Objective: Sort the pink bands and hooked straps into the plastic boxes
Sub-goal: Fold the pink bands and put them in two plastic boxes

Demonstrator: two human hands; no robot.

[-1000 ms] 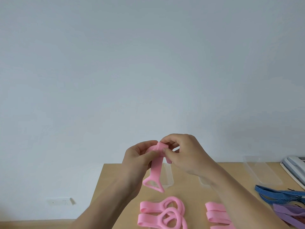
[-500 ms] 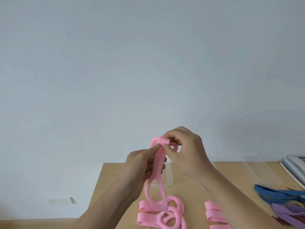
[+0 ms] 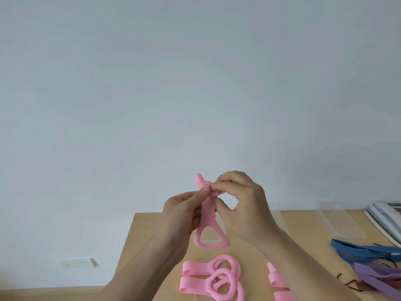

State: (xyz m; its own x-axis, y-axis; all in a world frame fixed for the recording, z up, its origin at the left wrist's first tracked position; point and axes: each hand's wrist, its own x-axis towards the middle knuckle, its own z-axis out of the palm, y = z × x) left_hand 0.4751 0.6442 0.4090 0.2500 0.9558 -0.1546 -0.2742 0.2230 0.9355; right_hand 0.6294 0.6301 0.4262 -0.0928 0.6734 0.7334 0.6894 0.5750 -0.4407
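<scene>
Above the table I hold up a pink band (image 3: 209, 224); its looped end hangs down in a triangle and its top sticks out past my fingers. My left hand (image 3: 184, 211) pinches the band near the top with thumb and fingers. My right hand (image 3: 240, 203) pinches the same spot from the right, fingers curled. More pink bands (image 3: 213, 276) lie looped on the wooden table (image 3: 143, 235) below, with others (image 3: 280, 283) to their right. Blue hooked straps (image 3: 366, 252) and purple ones (image 3: 379, 276) lie at the right. Clear plastic boxes (image 3: 340, 222) stand behind, one partly hidden by my hands.
A white telephone (image 3: 384, 218) sits at the table's far right edge. The table's left edge runs diagonally below my left forearm, and a plain pale wall fills the view above.
The held band has come up off the pile, so its loop now hangs free above the table. Both hands have shifted their pinch along its top.
</scene>
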